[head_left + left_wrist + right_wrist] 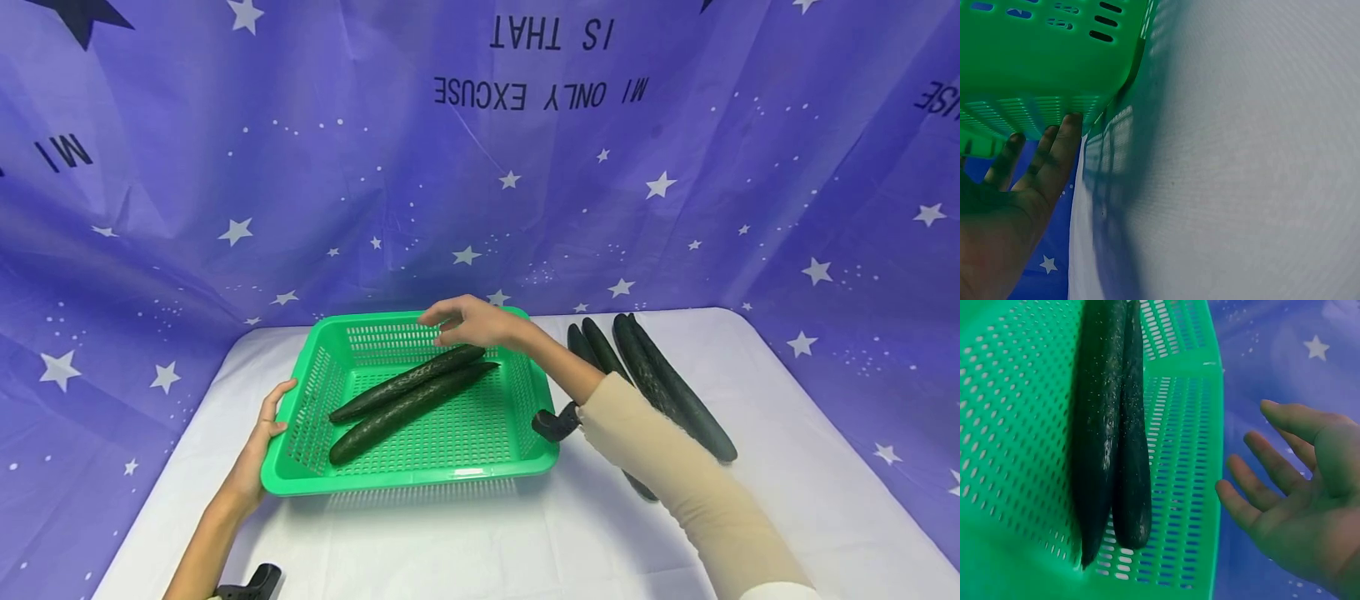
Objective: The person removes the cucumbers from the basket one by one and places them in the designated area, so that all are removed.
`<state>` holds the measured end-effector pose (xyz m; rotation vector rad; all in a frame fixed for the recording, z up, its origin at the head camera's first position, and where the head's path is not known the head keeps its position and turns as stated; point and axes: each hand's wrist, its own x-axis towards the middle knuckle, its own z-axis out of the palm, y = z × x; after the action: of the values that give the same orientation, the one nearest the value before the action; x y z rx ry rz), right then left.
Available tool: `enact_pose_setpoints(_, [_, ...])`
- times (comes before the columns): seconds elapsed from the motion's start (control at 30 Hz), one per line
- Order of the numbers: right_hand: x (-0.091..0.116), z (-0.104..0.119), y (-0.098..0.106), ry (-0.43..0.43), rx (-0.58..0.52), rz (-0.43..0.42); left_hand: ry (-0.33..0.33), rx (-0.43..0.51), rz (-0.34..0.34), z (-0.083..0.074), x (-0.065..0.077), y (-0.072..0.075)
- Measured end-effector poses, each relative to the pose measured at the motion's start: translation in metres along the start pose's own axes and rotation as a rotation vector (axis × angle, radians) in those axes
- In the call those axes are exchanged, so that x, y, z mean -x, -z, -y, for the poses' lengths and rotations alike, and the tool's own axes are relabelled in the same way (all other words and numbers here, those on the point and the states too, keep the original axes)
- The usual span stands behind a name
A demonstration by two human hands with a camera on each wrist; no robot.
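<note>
A green plastic basket (420,481) stands on the white-covered table, with two cucumbers (420,408) lying side by side in it, slanting up to the right. My left hand (258,442) is at the basket's left side. In the left wrist view its fairly straight fingers (1063,147) touch the outer wall below the rim. Over the back right part of the basket hovers my right hand (476,321), fingers loosely spread and nothing held. The right wrist view shows this hand (1304,487) with its palm bare, near the rim and the cucumbers (1100,425).
Several more cucumbers (678,392) lie on the table (480,542) to the right of the basket, partly covered by my right forearm. A purple cloth (420,167) with stars and lettering hangs behind the table and along its sides.
</note>
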<state>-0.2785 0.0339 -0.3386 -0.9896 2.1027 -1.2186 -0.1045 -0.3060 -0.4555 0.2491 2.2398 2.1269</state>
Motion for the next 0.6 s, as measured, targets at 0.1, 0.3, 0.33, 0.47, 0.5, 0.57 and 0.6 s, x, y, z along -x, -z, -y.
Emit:
enact_pose_setpoints(0.1, [-0.017, -0.002, -0.004, -0.018, -0.019, 0.037, 0.009, -0.002, -0.001, -0.001, 0.000, 0.001])
enact_pose_setpoints(0.3, [-0.042, -0.010, -0.017, -0.090, 0.024, 0.070, 0.022, 0.000, -0.008, -0.001, 0.000, 0.001])
enact_pose_setpoints(0.33, [-0.046, -0.013, -0.019, -0.108, 0.032, 0.072, 0.021, 0.001, -0.008, -0.001, 0.000, 0.001])
enact_pose_setpoints(0.47, [-0.056, -0.023, -0.029, -0.174, 0.061, 0.071, 0.017, 0.006, -0.009, -0.002, 0.000, 0.001])
enact_pose_setpoints(0.5, [-0.056, -0.025, -0.031, -0.189, 0.073, 0.068, 0.017, 0.006, -0.009, -0.002, -0.001, 0.001])
enact_pose_setpoints(0.57, [-0.058, -0.030, -0.035, -0.218, 0.092, 0.069, 0.016, 0.006, -0.005, -0.002, -0.001, 0.001])
enact_pose_setpoints(0.6, [-0.058, -0.031, -0.036, -0.230, 0.105, 0.073, 0.017, 0.006, -0.004, -0.001, -0.001, 0.001])
